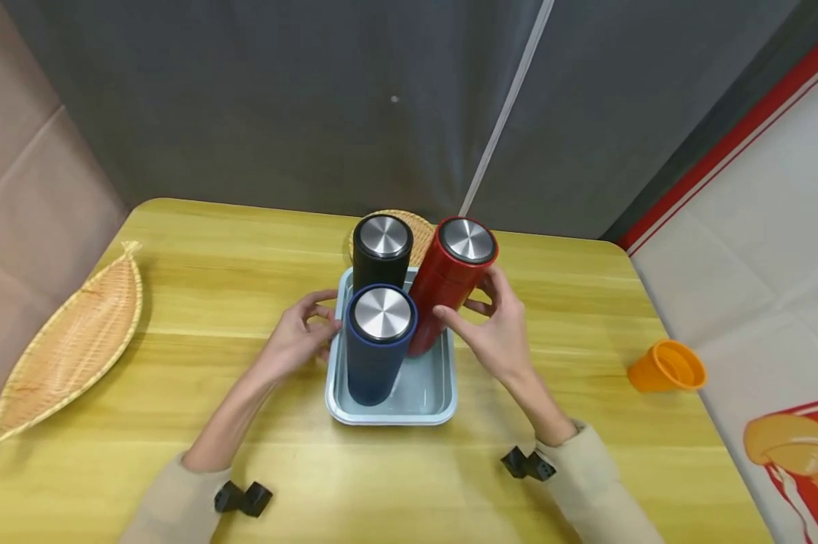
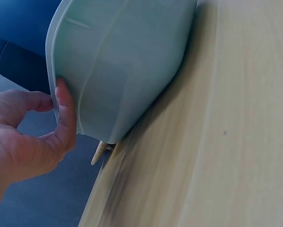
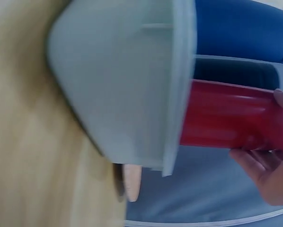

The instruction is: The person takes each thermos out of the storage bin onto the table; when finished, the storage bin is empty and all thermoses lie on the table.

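A pale blue-grey plastic tray (image 1: pixel 422 393) stands on the table with three thermos flasks in it. The blue flask (image 1: pixel 378 370) is at the front left, and the black flask (image 1: pixel 382 264) stands behind it. My right hand (image 1: pixel 500 332) grips the red flask (image 1: pixel 443 287) at the tray's right side; the flask leans a little to the right, its base inside the tray. With thumb and fingers my left hand (image 1: pixel 300 332) pinches the tray's left rim, which the left wrist view shows closely at the tray wall (image 2: pixel 118 66).
Behind the tray a round woven mat or basket (image 1: pixel 416 230) is partly hidden. A leaf-shaped woven basket (image 1: pixel 82 340) lies at the table's left edge. An orange cup (image 1: pixel 667 368) lies tipped near the right edge. A dark grey curtain-like panel (image 1: pixel 280 106) rises behind the table.
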The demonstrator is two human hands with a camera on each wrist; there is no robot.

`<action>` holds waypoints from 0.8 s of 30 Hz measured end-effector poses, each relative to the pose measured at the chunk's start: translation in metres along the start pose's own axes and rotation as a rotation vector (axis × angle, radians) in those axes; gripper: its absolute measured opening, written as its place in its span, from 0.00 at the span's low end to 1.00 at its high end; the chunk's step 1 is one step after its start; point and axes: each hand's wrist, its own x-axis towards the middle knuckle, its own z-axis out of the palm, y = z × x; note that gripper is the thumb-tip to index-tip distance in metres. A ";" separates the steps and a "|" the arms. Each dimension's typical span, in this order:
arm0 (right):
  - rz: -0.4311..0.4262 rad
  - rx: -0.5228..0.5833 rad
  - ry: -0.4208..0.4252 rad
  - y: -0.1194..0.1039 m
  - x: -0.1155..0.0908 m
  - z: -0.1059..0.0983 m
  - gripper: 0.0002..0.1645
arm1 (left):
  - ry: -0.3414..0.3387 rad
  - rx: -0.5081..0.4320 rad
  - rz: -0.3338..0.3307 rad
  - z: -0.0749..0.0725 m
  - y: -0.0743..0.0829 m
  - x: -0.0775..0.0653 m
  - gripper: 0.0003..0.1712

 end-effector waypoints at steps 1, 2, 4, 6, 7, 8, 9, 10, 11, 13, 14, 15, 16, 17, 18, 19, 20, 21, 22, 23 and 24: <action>0.006 -0.002 0.011 -0.003 0.002 -0.001 0.41 | 0.001 0.002 0.001 0.000 0.000 0.001 0.33; 0.011 -0.004 0.018 -0.007 0.004 -0.003 0.41 | 0.001 0.002 0.001 0.001 0.001 0.001 0.33; 0.021 -0.007 0.025 -0.013 0.008 -0.005 0.40 | 0.000 0.000 0.002 0.001 0.001 0.002 0.33; 0.024 -0.015 0.027 -0.019 0.010 -0.007 0.41 | -0.002 0.000 0.004 0.002 0.001 0.003 0.33; 0.026 -0.016 0.027 -0.021 0.011 -0.008 0.41 | -0.005 -0.001 0.005 0.002 0.001 0.003 0.33; 0.030 -0.018 0.026 -0.024 0.012 -0.009 0.41 | -0.007 0.001 0.003 0.001 0.000 0.002 0.33; 0.034 -0.015 0.024 -0.026 0.012 -0.010 0.41 | -0.008 0.003 -0.001 0.001 0.000 0.001 0.33; 0.036 -0.006 0.022 -0.028 0.013 -0.011 0.41 | -0.008 0.003 -0.005 0.000 0.000 0.000 0.33; 0.037 0.003 0.021 -0.030 0.014 -0.013 0.41 | -0.006 0.005 -0.010 -0.001 -0.001 -0.002 0.33; 0.036 0.028 0.024 -0.033 0.016 -0.016 0.40 | -0.003 0.007 -0.021 -0.003 -0.001 -0.005 0.33; 0.032 0.038 0.028 -0.035 0.018 -0.018 0.40 | -0.001 0.009 -0.026 -0.004 -0.001 -0.006 0.33; 0.025 0.049 0.033 -0.036 0.019 -0.020 0.40 | 0.001 0.007 -0.027 -0.005 -0.001 -0.007 0.33; 0.018 0.053 0.040 -0.038 0.021 -0.023 0.39 | 0.001 0.007 -0.025 -0.005 -0.001 -0.007 0.33; 0.013 0.052 0.049 -0.039 0.022 -0.025 0.39 | 0.001 0.007 -0.026 -0.005 -0.001 -0.006 0.33; 0.009 0.049 0.057 -0.040 0.024 -0.028 0.38 | 0.000 0.007 -0.024 -0.005 0.000 -0.005 0.33; 0.005 0.042 0.065 -0.041 0.025 -0.031 0.38 | -0.001 0.005 -0.022 -0.005 0.000 -0.004 0.33; 0.001 0.033 0.073 -0.041 0.026 -0.034 0.37 | -0.004 0.001 -0.022 -0.004 0.001 -0.003 0.33; 0.000 0.024 0.080 -0.041 0.026 -0.037 0.37 | -0.005 -0.002 -0.021 -0.004 0.001 -0.002 0.33; 0.000 0.014 0.087 -0.041 0.027 -0.040 0.37 | -0.008 -0.005 -0.021 -0.003 0.001 -0.001 0.33; 0.001 0.005 0.095 -0.040 0.027 -0.043 0.37 | -0.010 -0.009 -0.022 -0.003 0.002 0.000 0.33; 0.004 -0.003 0.102 -0.040 0.028 -0.045 0.37 | -0.012 -0.012 -0.022 -0.002 0.002 0.001 0.33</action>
